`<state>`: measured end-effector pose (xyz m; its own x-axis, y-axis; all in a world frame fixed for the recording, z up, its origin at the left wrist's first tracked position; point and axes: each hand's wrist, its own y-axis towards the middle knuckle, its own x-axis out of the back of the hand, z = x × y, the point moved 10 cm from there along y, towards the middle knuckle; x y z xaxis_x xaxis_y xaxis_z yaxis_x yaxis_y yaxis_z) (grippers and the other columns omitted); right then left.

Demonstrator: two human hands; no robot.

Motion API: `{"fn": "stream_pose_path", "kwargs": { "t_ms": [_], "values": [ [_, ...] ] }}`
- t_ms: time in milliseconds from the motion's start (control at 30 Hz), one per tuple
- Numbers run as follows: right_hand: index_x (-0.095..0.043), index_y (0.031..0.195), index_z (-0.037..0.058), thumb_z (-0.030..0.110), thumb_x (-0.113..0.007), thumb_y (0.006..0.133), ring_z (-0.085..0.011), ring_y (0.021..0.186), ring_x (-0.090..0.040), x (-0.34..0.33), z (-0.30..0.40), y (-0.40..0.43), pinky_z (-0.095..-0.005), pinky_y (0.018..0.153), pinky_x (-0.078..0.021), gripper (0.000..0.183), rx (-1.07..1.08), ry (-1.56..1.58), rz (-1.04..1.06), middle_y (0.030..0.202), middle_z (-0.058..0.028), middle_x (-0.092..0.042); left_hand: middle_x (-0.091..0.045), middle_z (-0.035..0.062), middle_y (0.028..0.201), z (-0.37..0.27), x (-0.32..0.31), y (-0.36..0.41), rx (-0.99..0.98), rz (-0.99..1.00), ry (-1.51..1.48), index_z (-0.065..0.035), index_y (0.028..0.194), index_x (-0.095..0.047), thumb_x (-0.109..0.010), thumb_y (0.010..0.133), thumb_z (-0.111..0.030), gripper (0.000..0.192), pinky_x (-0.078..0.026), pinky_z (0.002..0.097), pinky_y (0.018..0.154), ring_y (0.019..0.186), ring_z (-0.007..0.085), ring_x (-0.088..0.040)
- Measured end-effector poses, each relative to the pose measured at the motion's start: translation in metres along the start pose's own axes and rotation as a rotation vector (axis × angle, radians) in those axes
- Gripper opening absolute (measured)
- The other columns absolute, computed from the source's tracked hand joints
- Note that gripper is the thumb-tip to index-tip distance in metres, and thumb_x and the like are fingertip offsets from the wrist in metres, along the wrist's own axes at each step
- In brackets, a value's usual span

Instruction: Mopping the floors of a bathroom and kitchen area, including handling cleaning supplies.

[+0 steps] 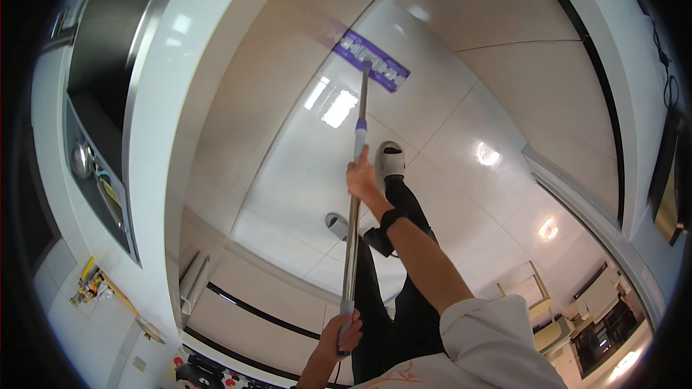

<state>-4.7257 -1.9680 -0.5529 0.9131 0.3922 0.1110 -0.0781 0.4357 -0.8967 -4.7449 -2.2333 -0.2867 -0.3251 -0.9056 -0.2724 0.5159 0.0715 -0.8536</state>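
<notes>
A flat mop with a purple head (372,60) lies against the glossy white tiled floor (448,113), one end by the cabinet base on the left. Its metal pole (352,243) runs back toward my body. My right hand (361,175) is wrapped around the pole's middle, just below the pale grey and purple collar (360,132), its index finger stretched along it. My left hand (340,332) grips the grey end handle (346,308) near my waist. The mop's underside is hidden.
Cabinets with a white countertop (173,65) line the left; a steel sink (116,194) there holds utensils. More cabinet fronts (540,81) stand at right. My slippered feet (390,156) flank the pole. A sliding-door track (589,237) crosses the floor; a chair (540,292) stands beyond.
</notes>
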Motion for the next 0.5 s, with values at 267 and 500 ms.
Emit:
{"fn": "stream_pose_path", "kwargs": {
  "t_ms": [267, 500],
  "values": [
    [0.001, 0.136, -0.0111, 0.007, -0.041, 0.088, -0.0317, 0.044, -0.058, -0.156, -0.112, -0.076, -0.0382, 0.038, -0.0493, 0.067, 0.067, -0.046, 0.036, 0.065, -0.0236, -0.058, -0.034, -0.0002, 0.052, 0.044, 0.130, -0.085, -0.005, -0.089, -0.260, -0.0059, 0.089, -0.047, -0.045, 0.093, -0.018, 0.013, -0.023, 0.0197, 0.031, 0.037, 0.0073, -0.029],
    [0.000, 0.141, -0.0015, 0.006, -0.045, 0.085, -0.0305, 0.047, -0.058, -0.281, -0.194, -0.144, -0.0398, 0.040, -0.0502, 0.072, 0.026, -0.027, 0.128, 0.073, -0.0233, -0.058, -0.032, -0.0035, 0.050, 0.070, 0.222, -0.141, -0.101, -0.177, -0.176, -0.0097, 0.087, -0.046, -0.050, 0.093, -0.026, 0.018, -0.027, 0.0190, 0.034, 0.037, 0.0046, -0.031]
  ]
}}
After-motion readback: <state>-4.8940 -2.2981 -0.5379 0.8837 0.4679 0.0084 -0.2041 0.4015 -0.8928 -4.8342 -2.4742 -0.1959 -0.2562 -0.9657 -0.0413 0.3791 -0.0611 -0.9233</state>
